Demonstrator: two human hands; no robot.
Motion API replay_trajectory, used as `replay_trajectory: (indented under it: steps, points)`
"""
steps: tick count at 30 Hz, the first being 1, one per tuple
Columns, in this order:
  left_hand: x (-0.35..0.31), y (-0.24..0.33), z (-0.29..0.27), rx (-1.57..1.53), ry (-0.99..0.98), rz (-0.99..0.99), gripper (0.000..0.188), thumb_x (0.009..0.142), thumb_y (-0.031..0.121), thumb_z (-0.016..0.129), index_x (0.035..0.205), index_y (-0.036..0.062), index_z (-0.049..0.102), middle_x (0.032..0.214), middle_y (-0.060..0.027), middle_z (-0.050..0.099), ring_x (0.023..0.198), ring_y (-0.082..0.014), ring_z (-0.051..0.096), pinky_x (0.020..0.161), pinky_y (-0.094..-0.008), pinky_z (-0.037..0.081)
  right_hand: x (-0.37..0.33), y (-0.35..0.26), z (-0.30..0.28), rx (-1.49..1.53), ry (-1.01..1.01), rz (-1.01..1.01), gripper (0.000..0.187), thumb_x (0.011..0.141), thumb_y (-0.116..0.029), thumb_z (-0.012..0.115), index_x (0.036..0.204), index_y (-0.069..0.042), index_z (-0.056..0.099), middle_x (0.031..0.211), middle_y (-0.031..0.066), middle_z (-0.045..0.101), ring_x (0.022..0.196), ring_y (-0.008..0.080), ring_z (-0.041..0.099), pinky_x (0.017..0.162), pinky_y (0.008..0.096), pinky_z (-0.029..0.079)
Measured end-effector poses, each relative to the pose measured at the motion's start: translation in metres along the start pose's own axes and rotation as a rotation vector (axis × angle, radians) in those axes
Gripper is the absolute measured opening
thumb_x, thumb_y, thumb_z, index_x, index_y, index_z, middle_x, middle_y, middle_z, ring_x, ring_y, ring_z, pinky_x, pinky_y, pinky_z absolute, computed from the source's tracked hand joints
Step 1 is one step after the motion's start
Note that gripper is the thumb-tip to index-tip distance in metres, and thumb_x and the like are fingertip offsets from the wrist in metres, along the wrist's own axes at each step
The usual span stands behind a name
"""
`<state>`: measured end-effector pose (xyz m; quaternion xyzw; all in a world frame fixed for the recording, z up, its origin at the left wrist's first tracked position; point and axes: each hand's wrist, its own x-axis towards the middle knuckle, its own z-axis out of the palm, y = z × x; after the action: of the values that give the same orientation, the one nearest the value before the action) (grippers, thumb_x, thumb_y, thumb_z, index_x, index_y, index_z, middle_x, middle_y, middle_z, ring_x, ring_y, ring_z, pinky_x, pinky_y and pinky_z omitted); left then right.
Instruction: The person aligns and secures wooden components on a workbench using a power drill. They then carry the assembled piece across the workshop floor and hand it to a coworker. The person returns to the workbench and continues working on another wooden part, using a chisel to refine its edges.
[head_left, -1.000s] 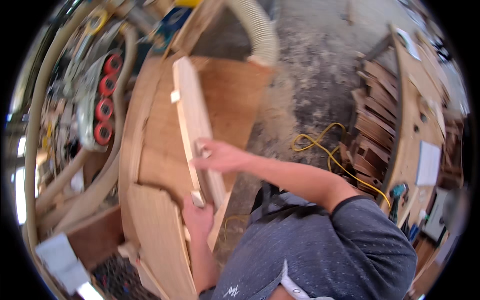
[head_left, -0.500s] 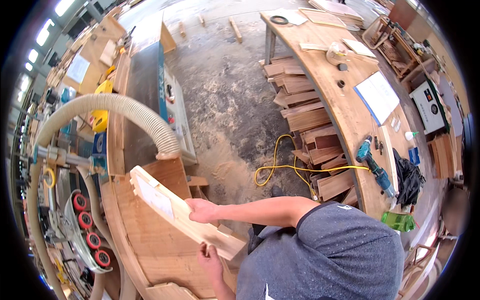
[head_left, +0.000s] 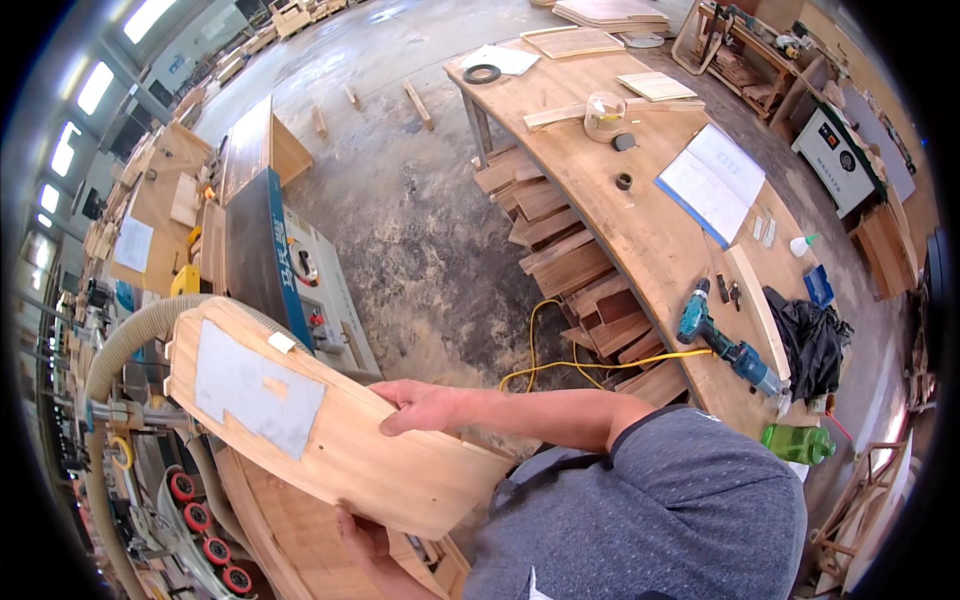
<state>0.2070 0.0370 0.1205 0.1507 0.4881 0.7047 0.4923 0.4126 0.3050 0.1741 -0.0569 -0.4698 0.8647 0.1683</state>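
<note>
A long pale wooden panel (head_left: 380, 468) is held up in front of me, its broad face turned up and its far-left end raised. A grey-white sheet (head_left: 255, 385) with a cut-out lies on that face. My right hand (head_left: 415, 407) is closed on the upper edge, thumb over the face. My left hand (head_left: 364, 540) is closed on the lower edge, with most of its fingers hidden beneath. A small light chip (head_left: 282, 342) sits at the panel's edge beside the sheet. Below the panel is a brown wooden surface (head_left: 265, 515).
A ribbed hose (head_left: 125, 335) curves behind the panel at left, near a dark-topped machine (head_left: 290, 265). The right workbench (head_left: 560, 100) carries a teal drill (head_left: 725, 340), papers (head_left: 712, 180) and a green bottle (head_left: 798, 443). Boards (head_left: 570, 260) are stacked under it; a yellow cord (head_left: 535, 350) trails there.
The panel has been tilted and raised, so its broad face and the sheet now show more fully. Both hands still hold it. The whole view has shifted.
</note>
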Motion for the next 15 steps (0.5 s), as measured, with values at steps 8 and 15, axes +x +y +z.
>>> replay_trajectory:
  steps: [8, 15]
  points:
    - [0.053, -0.019, 0.098, 0.261, 0.318, 0.115, 0.064, 0.104, 0.043, 0.047, 0.145, -0.0048, 0.037, 0.145, -0.0197, 0.048, 0.131, -0.0321, 0.049, 0.108, -0.0454, 0.044, -0.044, -0.021, -0.065, 0.015, 0.062, -0.070, 0.065, 0.085, 0.001, 0.060, 0.147, -0.005, 0.042, 0.132, 0.0040, 0.059, 0.123, 0.0121, 0.051, 0.108, 0.0330, 0.039]
    - [0.122, -0.028, 0.131, 0.335, 0.250, 0.019, 0.069, 0.101, 0.049, 0.050, 0.147, 0.0007, 0.036, 0.149, -0.0193, 0.044, 0.133, -0.0327, 0.048, 0.107, -0.0472, 0.044, -0.048, -0.025, -0.116, -0.055, 0.205, -0.118, 0.062, 0.087, -0.007, 0.064, 0.145, -0.006, 0.043, 0.131, 0.0032, 0.059, 0.119, 0.0110, 0.052, 0.104, 0.0321, 0.042]
